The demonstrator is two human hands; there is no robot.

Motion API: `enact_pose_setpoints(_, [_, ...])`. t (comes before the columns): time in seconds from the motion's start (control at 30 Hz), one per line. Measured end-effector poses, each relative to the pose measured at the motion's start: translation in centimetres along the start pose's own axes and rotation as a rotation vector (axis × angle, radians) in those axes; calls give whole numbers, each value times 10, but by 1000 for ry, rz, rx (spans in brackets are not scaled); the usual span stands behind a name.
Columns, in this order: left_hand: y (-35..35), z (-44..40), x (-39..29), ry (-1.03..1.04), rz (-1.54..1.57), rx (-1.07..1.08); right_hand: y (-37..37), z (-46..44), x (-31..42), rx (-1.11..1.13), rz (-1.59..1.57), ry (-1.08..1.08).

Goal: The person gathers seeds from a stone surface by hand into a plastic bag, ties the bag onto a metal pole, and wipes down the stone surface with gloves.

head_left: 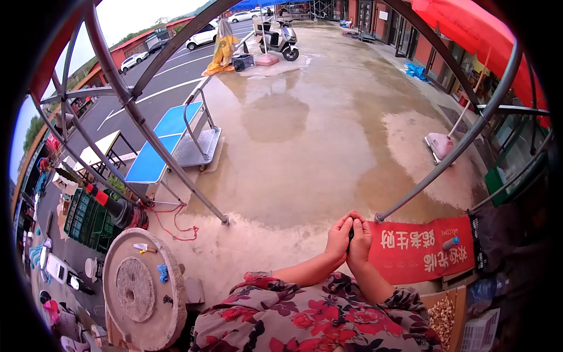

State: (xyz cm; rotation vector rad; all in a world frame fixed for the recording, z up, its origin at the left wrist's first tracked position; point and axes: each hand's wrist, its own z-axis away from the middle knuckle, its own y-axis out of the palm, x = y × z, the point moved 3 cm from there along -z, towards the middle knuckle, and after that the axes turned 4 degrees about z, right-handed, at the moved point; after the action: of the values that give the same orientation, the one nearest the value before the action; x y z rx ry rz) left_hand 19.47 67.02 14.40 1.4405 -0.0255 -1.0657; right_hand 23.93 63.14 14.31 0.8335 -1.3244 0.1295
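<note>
A: Only the head view to go on. Where are the hands?

B: Brought together in front of the body. The left hand and the right hand meet at their tips, fingers bent inward with hardly any gap.

A: Around something?

B: A small dark thing sits between them, just left of the red mat. Both hands look closed on it, one from either side, perhaps because it's too little for a looser hold. I can't tell what it is, or which hand bears its weight.

A: Why is the mat's lettering upside down?

B: It probably faces people coming from the opposite side. A small blue cylinder lies toward the mat's right edge.

A: And on the left?

B: A round stone slab, with a blue cloth near its right edge, perhaps put there to be within reach.

A: That pink block?

B: It's at the foot of the umbrella pole, likely as a weight against wind.
</note>
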Motion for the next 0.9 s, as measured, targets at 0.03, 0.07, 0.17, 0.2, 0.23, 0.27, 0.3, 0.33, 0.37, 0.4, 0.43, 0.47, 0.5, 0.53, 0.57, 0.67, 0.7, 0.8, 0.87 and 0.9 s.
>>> enact_pose_setpoints(0.03, [-1, 1, -6, -10, -8, 0, 10, 3, 1, 3, -11, 21])
enact_pose_setpoints(0.07, [-7, -3, -11, 8, -25, 79, 17, 3, -1, 10, -1, 12])
enact_pose_setpoints(0.17, [-14, -6, -25, -1, -100, -8, 20, -7, -31, 10, 20, -14])
enact_pose_setpoints(0.2, [-22, -13, -22, 5, -98, 40, 30, 1, -12, -14, -1, 38])
enact_pose_setpoints(0.23, [-26, -18, -19, -30, -100, 48, 27, -3, -21, -20, -10, 26])
enact_pose_setpoints(0.27, [-27, -24, -17, -47, -102, 49, 26, -6, -23, -41, 9, -7])
enact_pose_setpoints(0.3, [-26, -27, -13, -67, -103, 57, 25, -8, -24, -65, 18, -18])
enact_pose_setpoints(0.33, [-27, -30, -11, -80, -103, 57, 24, -9, -24, -81, 28, -23])
enact_pose_setpoints(0.37, [-29, -32, -11, -89, -100, 51, 24, -10, -23, -108, 19, -27])
enact_pose_setpoints(0.4, [-26, -32, -11, -120, -123, 69, 24, -10, -19, -132, 10, -27])
enact_pose_setpoints(0.43, [-22, -31, -11, -150, -143, 85, 23, -9, -16, -154, 4, -25])
enact_pose_setpoints(0.47, [-16, -30, -11, -177, -162, 102, 20, -9, -16, -177, 8, -37])
enact_pose_setpoints(0.5, [-6, -26, -14, -177, -202, 88, 17, -10, -15, -198, 12, -51])
enact_pose_setpoints(0.53, [-10, -30, -6, -205, -167, 114, 14, -10, -15, -222, 15, -65])
enact_pose_setpoints(0.57, [-17, -37, 6, -236, -134, 140, 10, -11, -15, -235, 9, -67])
enact_pose_setpoints(0.67, [-12, -40, 16, -289, -119, 178, 2, -12, -11, -296, 75, -136])
enact_pose_setpoints(0.7, [-8, -38, 16, -300, -132, 184, -1, -12, -10, -309, 77, -134])
enact_pose_setpoints(0.8, [4, -33, 13, -325, -180, 201, -8, -11, -6, -342, 66, -135])
enact_pose_setpoints(0.87, [8, -31, 17, -338, -190, 220, -10, -11, 0, -354, 52, -147])
enact_pose_setpoints(0.9, [9, -32, 19, -344, -181, 232, -13, -12, -1, -357, 49, -155])
